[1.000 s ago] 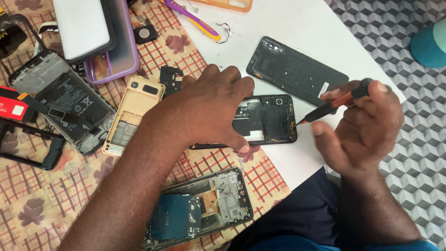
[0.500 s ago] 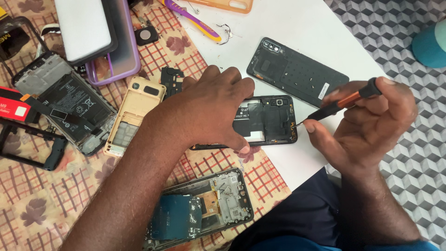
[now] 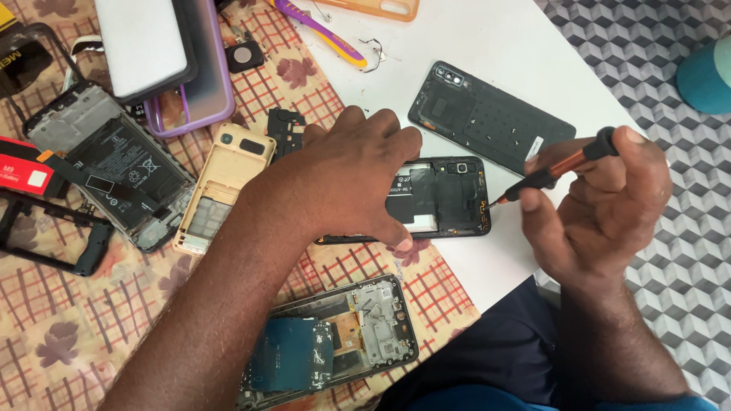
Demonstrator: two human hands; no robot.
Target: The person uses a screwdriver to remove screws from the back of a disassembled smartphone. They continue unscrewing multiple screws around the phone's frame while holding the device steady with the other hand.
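Note:
My left hand lies flat over an opened black phone, pressing it onto the white table top. Most of the phone's left part is hidden under the hand. My right hand grips a small orange and black screwdriver. Its tip points left and touches the phone's right edge. The phone's removed black back cover lies just beyond, inner side up.
A checked floral cloth holds a dismantled phone with a blue part, a cream phone frame, an open phone with its battery showing, a purple case and a black frame. A purple and yellow tool lies farther back. Patterned floor is on the right.
My right hand shifted slightly and the screwdriver tip has come onto the phone's right edge. My left hand has stayed on the phone.

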